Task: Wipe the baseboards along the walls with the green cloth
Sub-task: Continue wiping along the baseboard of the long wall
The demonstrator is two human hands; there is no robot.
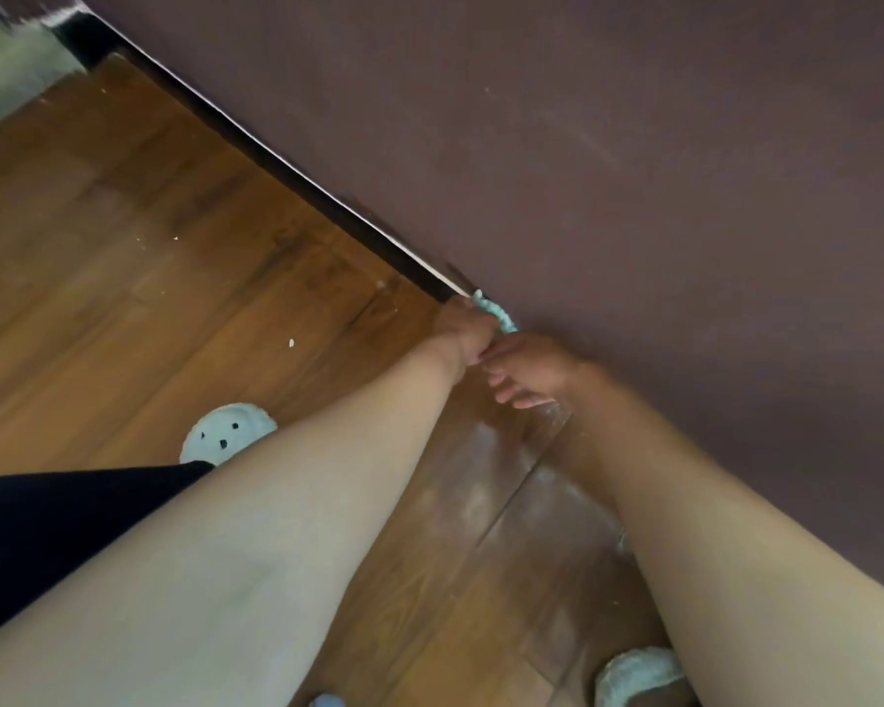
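Left hand [464,333] grips the cloth [497,312] against the dark baseboard [297,178] at the wall's [634,170] foot. Right hand [534,367] sits just beside it, fingers loose, blurred. Floor [149,257] is wood.

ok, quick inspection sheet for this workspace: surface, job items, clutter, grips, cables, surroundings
surface: wooden floor, with a whitish dusty patch near the wall.
job's things: green cloth, bunched at the foot of the wall where the dark baseboard meets the hands.
clutter: a few pale specks on the floor.
grips: left hand curled round the cloth; right hand close beside it, blurred, so cannot tell whether it holds anything.
cables: nothing seen.
surroundings: maroon wall; white slippers on the person's feet.
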